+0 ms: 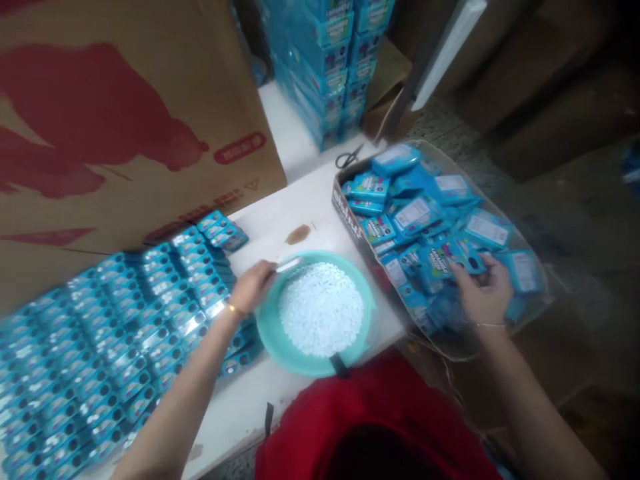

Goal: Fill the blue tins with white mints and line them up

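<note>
My left hand (255, 285) is closed at the left rim of a turquoise basin (267, 347), holding a slim white piece (289, 265) whose kind I cannot make out. Small white pellets (323, 310) fill the middle of the basin. Over to the right, my right hand (485, 290) reaches into an open carton (350, 217) heaped with small blue printed boxes (416, 215). Its thumb and fingers are closed on one blue box (465, 255) near the carton's front right.
Rows of blue boxes (150, 333) stand packed on the white table (260, 243) at left. A large brown cardboard box (240, 80) rises behind them. Scissors (349, 157) lie behind the carton, near wrapped stacks of blue boxes (333, 60). A white bar (447, 57) slants above.
</note>
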A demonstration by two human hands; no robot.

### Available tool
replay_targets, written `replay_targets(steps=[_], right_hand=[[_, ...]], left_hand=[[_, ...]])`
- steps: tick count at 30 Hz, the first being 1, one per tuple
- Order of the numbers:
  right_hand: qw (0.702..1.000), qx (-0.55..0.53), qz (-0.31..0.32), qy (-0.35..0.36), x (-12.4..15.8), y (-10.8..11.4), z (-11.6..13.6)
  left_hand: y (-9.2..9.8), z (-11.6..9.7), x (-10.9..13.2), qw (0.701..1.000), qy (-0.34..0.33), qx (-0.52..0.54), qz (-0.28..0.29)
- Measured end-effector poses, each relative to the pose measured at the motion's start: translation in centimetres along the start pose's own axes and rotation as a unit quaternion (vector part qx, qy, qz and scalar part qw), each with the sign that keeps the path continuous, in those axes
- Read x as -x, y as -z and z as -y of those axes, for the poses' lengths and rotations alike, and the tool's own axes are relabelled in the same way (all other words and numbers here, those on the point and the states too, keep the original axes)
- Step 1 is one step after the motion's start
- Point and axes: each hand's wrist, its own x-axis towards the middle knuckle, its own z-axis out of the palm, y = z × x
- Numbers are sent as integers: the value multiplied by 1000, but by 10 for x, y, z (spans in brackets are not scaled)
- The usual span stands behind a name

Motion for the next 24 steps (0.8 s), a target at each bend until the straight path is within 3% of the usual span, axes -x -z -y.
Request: replay_targets(steps=[2, 5, 7, 10, 13, 15, 16, 18, 22, 24], right_hand=[[996, -72, 51, 12, 9, 17, 27], [960, -144, 235, -43, 30, 39, 62], [903, -169, 379, -112, 50, 52, 77], [778, -228, 543, -218, 88, 67, 81], [687, -282, 605, -287, 129, 77, 72], [665, -297, 612, -308, 148, 78, 67], [668, -299, 607, -309, 154, 77, 65], [706, -288, 582, -281, 157, 71, 62], [867, -196, 449, -92, 142, 46, 47], [908, -129, 398, 29, 134, 33, 34]], left_hand=[[-31, -29, 7, 997, -23, -24, 63], [-78, -63, 13, 994, 16, -64, 88], [-102, -78, 19, 993, 8, -52, 109], [-124, -94, 37, 990, -20, -17, 137], [-133, -105, 56, 988, -25, 24, 150], [-136, -110, 64, 987, -15, 53, 149], [-137, -111, 66, 987, -8, 66, 146], [-134, -112, 67, 987, 4, 86, 137], [-106, -107, 66, 984, -12, 149, 99], [-80, -106, 68, 981, -35, 176, 70]])
